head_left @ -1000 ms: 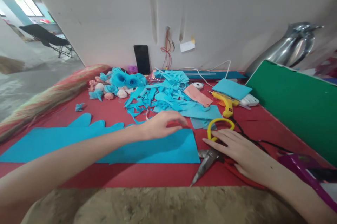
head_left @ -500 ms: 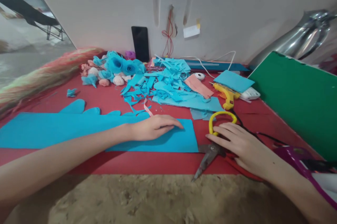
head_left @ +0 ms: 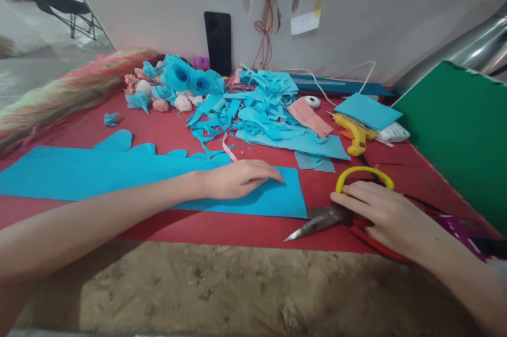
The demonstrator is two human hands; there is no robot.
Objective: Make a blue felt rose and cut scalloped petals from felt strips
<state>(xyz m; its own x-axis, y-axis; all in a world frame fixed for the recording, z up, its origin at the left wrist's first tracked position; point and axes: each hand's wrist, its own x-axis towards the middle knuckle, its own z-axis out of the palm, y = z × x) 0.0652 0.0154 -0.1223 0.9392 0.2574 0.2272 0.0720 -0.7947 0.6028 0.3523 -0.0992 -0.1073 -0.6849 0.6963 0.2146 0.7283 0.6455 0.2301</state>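
Observation:
Palm down, my left hand [head_left: 243,178] rests on a long folded strip of blue crepe paper [head_left: 99,170], its fingers stretched out toward the right end. My right hand [head_left: 386,215] is on a pair of scissors [head_left: 335,216] with one yellow handle loop and one red one. The fingers lie over the handles, and the thumb is hidden. The blades stand apart and point left; one meets the right edge of the paper, the other is below it over the red tabletop. Rounded blue paper petals [head_left: 114,141] lie behind the strip.
Behind lie a heap of blue paper scraps [head_left: 257,110], paper flowers [head_left: 178,75] and a yellow glue gun [head_left: 358,136]. A phone [head_left: 218,44] leans on the wall. At the right stands a green board [head_left: 455,141]; a fringed bundle [head_left: 79,81] runs along the left.
The scissors have turned, and the front blade has swung up closer to the paper's edge. My right hand moved with them. The left hand stays on the paper; the camera view has shifted.

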